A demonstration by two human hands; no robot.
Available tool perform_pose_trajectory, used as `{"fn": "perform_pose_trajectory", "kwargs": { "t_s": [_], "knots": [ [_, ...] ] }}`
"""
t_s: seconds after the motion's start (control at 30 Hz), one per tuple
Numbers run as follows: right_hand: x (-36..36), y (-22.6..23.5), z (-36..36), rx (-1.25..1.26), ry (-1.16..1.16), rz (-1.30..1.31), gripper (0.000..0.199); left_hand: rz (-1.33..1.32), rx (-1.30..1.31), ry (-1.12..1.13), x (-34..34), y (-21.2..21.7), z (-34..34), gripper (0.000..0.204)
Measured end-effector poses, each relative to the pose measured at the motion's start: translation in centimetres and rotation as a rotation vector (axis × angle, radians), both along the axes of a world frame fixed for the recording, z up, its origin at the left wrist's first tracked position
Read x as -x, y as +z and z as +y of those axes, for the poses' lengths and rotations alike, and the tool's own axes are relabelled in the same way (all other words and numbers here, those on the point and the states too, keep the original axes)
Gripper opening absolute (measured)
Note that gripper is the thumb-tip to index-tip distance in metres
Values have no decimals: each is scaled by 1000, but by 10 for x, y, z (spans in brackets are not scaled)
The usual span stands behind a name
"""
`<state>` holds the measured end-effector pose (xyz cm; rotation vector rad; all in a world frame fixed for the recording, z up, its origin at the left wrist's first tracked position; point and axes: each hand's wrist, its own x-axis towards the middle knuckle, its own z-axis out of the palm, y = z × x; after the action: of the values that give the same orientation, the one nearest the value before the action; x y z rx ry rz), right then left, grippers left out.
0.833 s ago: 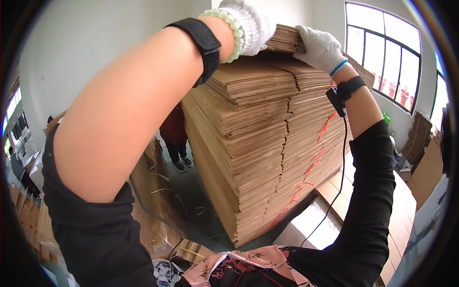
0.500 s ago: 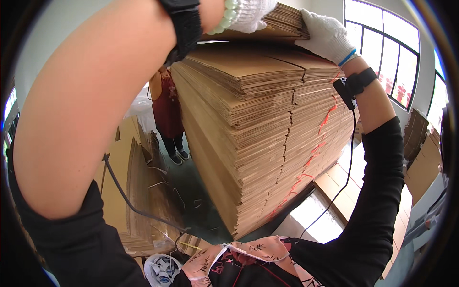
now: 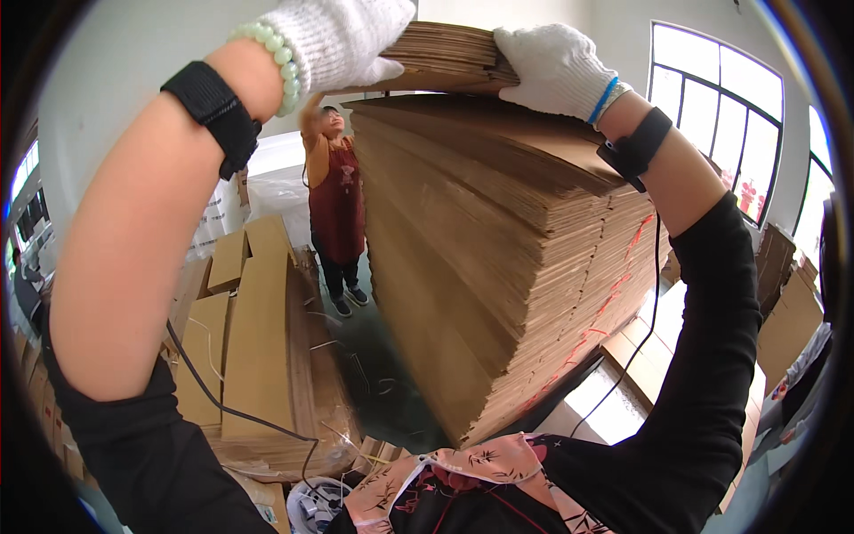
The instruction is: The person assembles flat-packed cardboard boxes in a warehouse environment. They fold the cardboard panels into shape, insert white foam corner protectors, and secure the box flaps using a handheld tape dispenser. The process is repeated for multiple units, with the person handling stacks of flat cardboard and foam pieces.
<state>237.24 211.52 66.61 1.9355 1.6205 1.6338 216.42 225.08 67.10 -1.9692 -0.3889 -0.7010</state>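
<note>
Up high, a bundle of flat cardboard sheets (image 3: 449, 55) is held between my two gloved hands, above the top of a tall cardboard stack (image 3: 445, 214). My left hand (image 3: 342, 44) is closed on the bundle's left side, its thumb low and its other fingers partly out of sight. Wrapped round the near right corner, my right hand (image 3: 560, 73) is closed too. A narrow gap shows between bundle and stack at the left. Beyond the stack stands a co-worker (image 3: 338, 200) in a dark red apron, one arm raised towards the bundle's far end; that hand is hidden.
Lower stacks of cardboard (image 3: 258, 347) stand at the left, beside a strip of green floor (image 3: 391, 392) with loose strapping on it. Red twine (image 3: 614, 303) hangs along the tall stack's side. A black cable (image 3: 240, 411) runs past my left arm. Windows (image 3: 716, 107) are at the right.
Both hands and the bundle have moved left over the stack, which now appears turned in view. More of the co-worker shows, with one arm raised.
</note>
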Motion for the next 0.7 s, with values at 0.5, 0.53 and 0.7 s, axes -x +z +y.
{"fn": "perform_pose_trajectory", "kwargs": {
  "t_s": [0.5, 0.53, 0.7],
  "knots": [
    [115, -80, 123, 29, 111, 99, 67, -292, 780, -792, 127, -127, 154, 77],
    [107, -75, 109, 23, 95, 155, 76, -392, 1040, -970, 131, -128, 151, 78],
    [46, -72, 56, -9, -256, 256, 100, -240, 522, -692, 129, -109, 138, 93]
  ]
}}
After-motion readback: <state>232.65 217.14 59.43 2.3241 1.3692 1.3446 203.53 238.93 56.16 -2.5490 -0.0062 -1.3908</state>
